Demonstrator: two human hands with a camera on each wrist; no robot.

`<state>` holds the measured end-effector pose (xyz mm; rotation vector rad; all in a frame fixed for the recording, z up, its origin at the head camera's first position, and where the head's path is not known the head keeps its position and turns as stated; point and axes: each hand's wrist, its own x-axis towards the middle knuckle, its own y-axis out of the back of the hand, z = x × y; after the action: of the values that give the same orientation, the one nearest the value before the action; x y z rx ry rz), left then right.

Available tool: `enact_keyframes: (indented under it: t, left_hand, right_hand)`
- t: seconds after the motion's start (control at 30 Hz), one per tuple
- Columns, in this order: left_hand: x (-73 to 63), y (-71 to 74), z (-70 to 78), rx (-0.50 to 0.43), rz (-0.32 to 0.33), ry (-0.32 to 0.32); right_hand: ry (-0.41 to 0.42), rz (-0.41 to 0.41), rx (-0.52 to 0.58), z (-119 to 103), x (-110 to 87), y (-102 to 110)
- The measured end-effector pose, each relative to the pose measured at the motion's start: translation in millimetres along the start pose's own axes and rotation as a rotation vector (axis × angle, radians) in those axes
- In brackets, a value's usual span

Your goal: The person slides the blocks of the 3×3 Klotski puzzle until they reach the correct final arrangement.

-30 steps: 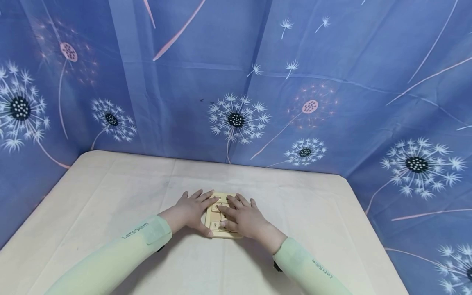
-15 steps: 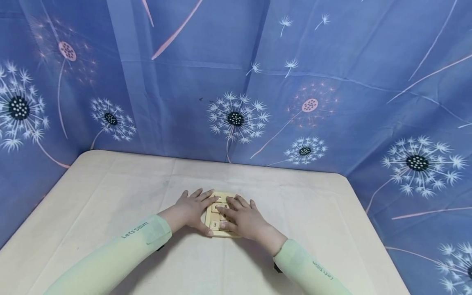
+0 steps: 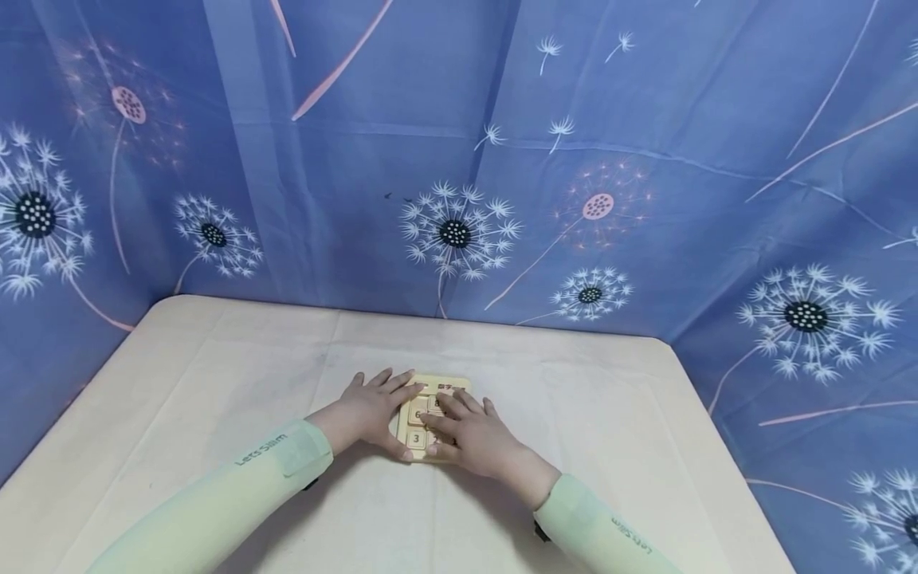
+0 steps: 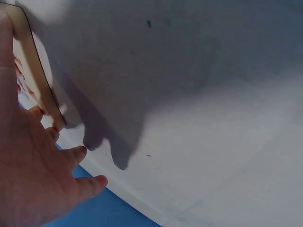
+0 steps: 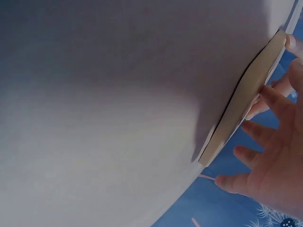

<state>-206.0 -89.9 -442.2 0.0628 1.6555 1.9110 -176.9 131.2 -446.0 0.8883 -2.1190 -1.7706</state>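
A pale yellow number slide puzzle point(image 3: 430, 383) lies on the table, with square wooden tiles in its frame. The 6 tile point(image 3: 416, 415) is at the left, above the 3 tile point(image 3: 416, 439). An 8 tile point(image 3: 435, 402) shows near the top; other tiles are partly hidden under fingers. My left hand point(image 3: 369, 410) rests along the puzzle's left side, index fingertip on the top strip, thumb at the lower left corner, fingers spread and fairly straight. My right hand point(image 3: 476, 434) lies over the right part, fingers extended, its index fingertip touching the 6 tile and its thumb by the bottom row.
A cream cloth covers the table point(image 3: 251, 359), which ends at a blue dandelion-print curtain point(image 3: 344, 199) behind and at both sides. Both forearms wear pale green sleeves point(image 3: 215, 494). The puzzle's side edge point(image 5: 232, 109) shows in the right wrist view.
The 6 tile has slid a little toward me. My right hand has shifted slightly nearer with it, uncovering red print on the top strip. My left hand stays in place.
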Motion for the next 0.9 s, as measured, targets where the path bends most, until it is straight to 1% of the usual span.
enact_keyframes:
  t: [0.3, 0.63, 0.9]
  left_hand:
    - [-1.0, 0.2, -0.3, -0.005, 0.007, 0.002]
    - [2.2, -2.7, -0.7, 0.010, 0.001, 0.014]
    - [0.0, -1.6, 0.0, 0.015, 0.006, 0.008]
  right_hand:
    - [0.024, 0.013, -0.004, -1.6, -4.0, 0.9]
    - [0.025, 0.016, -0.012, -0.2, -4.9, -2.2]
    - [0.025, 0.021, -0.017, -1.1, -6.2, -2.1]
